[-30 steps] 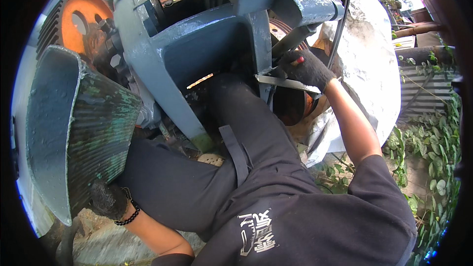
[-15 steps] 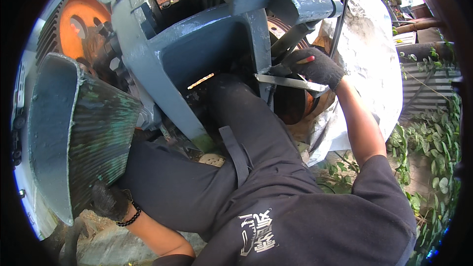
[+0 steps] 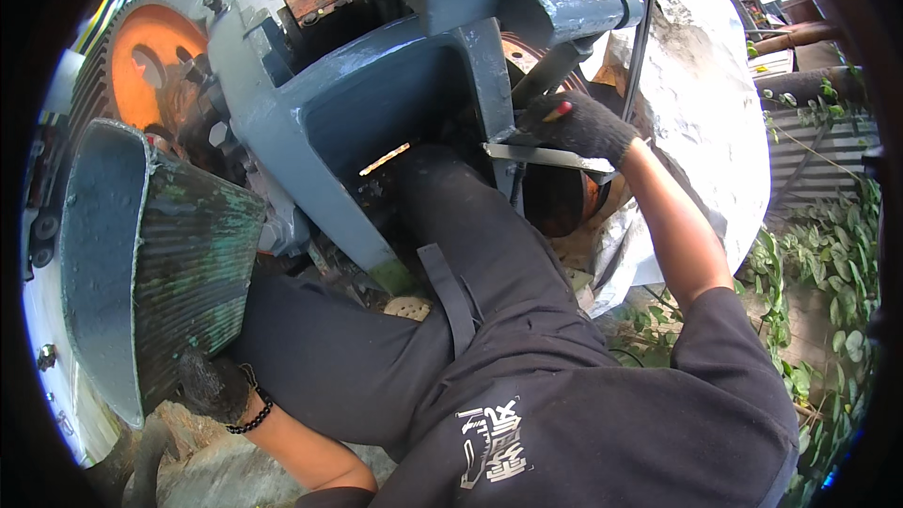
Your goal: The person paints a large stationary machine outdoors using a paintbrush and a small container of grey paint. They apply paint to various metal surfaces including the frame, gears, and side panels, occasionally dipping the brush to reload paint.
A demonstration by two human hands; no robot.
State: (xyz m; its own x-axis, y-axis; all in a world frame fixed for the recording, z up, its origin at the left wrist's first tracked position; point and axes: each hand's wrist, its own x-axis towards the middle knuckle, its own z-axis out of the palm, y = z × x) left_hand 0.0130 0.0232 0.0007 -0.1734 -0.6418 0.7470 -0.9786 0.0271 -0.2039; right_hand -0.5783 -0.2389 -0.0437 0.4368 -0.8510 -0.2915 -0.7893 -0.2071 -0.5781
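Right hand (image 3: 576, 127) (gloved) grips metal strip (image 3: 546, 157) at grey machine (image 3: 376, 113)

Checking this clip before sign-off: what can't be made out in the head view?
- Right hand: its dark glove hides the grip on the flat metal strip.
- Strip's far end: hidden behind the blue-grey machine frame.
- Left hand: partly hidden under the ribbed green motor housing; what it touches is unclear.
- Orange toothed wheel: cut off by the fisheye rim.
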